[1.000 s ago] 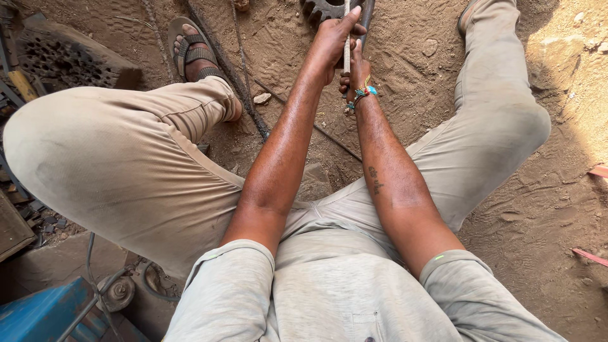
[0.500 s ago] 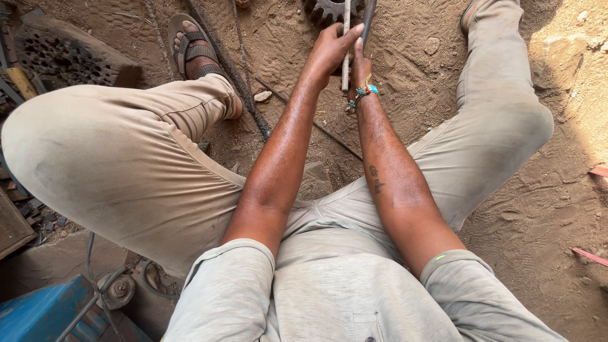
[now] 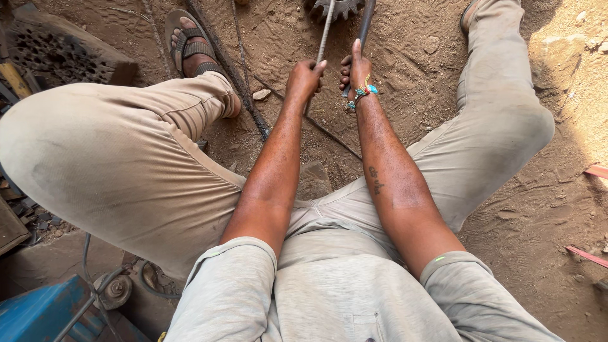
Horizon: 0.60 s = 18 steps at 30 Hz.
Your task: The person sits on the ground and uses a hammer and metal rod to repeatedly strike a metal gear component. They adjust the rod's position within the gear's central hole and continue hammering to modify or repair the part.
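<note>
I sit on sandy ground with my knees spread. My left hand [image 3: 304, 77] is closed around a thin grey metal rod [image 3: 325, 33] that runs up toward a toothed metal gear [image 3: 334, 7] at the top edge. My right hand [image 3: 356, 68], with a coloured thread band at the wrist, grips a darker bar [image 3: 365, 25] that also reaches the gear. The two hands are side by side, nearly touching. The far ends of both rods are cut off by the frame.
Thin iron rods [image 3: 244, 95] lie on the sand by my sandalled left foot [image 3: 190, 44]. A perforated dark block [image 3: 57, 54] is at the upper left, a blue metal object [image 3: 44, 313] at the lower left, red strips [image 3: 592, 253] at the right.
Both hands have slid a little down and toward me along the rods. The view has shifted slightly, and more of the gear shows at the top.
</note>
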Each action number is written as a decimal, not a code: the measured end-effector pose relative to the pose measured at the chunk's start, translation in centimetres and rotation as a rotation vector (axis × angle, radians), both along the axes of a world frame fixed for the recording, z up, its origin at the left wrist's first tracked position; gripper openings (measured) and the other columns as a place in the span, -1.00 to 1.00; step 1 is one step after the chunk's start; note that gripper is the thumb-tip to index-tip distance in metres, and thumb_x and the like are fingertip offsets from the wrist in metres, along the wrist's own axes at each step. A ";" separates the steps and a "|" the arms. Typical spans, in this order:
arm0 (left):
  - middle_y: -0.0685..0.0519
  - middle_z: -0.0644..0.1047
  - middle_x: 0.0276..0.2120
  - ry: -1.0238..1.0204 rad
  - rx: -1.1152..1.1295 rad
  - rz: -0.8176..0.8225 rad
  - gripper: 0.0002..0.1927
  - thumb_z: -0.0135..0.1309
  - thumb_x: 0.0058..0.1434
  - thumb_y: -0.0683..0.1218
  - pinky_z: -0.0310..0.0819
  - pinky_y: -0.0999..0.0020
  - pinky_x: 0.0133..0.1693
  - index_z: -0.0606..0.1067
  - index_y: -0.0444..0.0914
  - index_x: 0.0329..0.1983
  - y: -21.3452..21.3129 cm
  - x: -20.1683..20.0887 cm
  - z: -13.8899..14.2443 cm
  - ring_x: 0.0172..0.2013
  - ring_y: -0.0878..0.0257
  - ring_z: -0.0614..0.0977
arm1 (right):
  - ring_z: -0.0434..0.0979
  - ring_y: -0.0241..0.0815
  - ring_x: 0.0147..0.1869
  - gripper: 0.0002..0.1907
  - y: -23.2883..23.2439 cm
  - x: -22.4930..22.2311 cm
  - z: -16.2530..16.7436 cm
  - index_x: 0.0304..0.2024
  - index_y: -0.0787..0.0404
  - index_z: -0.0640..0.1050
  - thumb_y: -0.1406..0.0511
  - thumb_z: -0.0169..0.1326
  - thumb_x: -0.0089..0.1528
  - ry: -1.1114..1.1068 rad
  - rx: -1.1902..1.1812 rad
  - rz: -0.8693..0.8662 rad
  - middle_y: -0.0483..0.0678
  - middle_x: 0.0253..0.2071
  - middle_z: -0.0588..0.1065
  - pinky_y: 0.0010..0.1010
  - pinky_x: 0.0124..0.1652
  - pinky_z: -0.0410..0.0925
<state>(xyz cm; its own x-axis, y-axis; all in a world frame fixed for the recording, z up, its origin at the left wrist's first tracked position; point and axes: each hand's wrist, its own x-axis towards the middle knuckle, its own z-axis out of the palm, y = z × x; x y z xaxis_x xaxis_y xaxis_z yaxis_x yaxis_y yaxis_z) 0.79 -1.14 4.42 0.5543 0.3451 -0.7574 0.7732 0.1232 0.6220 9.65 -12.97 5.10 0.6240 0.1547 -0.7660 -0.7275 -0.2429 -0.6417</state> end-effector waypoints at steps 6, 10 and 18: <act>0.07 0.55 -0.41 0.003 -0.095 0.122 -0.61 -0.07 0.43 0.11 0.44 0.39 -0.52 0.54 -0.23 0.06 -0.2 -1.1 -2.5 -0.54 0.37 0.50 | 0.28 -0.44 -0.70 -0.35 0.2 0.0 -1.8 -0.45 0.11 0.46 -0.28 -0.12 0.27 -0.280 -0.274 0.008 -0.28 -0.64 0.31 -0.55 -0.77 0.21; 0.00 0.62 -0.22 0.006 0.070 0.046 -0.52 -0.15 0.45 0.14 0.57 0.26 -0.25 0.43 -0.23 0.25 -0.6 -0.9 -3.5 -0.34 0.27 0.62 | 0.27 -0.44 -0.74 -0.33 0.6 -0.3 -1.6 -0.51 0.11 0.42 -0.29 -0.13 0.27 -0.365 -0.282 -0.012 -0.27 -0.70 0.31 -0.52 -0.79 0.20; -0.08 0.62 -0.09 0.036 0.130 0.032 -0.48 -0.26 0.51 0.20 0.61 0.11 -0.10 0.43 -0.20 0.30 -0.1 -1.1 -3.7 -0.15 0.11 0.66 | 0.25 -0.43 -0.76 -0.31 3.1 3.9 0.9 -0.56 0.06 0.38 -0.29 -0.21 0.35 -0.980 0.042 -0.122 -0.25 -0.72 0.26 -0.51 -0.79 0.19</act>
<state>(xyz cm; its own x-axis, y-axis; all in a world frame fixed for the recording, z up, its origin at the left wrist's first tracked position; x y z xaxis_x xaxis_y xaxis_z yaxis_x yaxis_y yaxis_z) -0.28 -1.27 0.76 0.5147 0.4587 -0.7243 0.7921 0.0687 0.6065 13.51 -9.86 5.96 0.9927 0.0630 0.1030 0.1121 -0.1647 -0.9800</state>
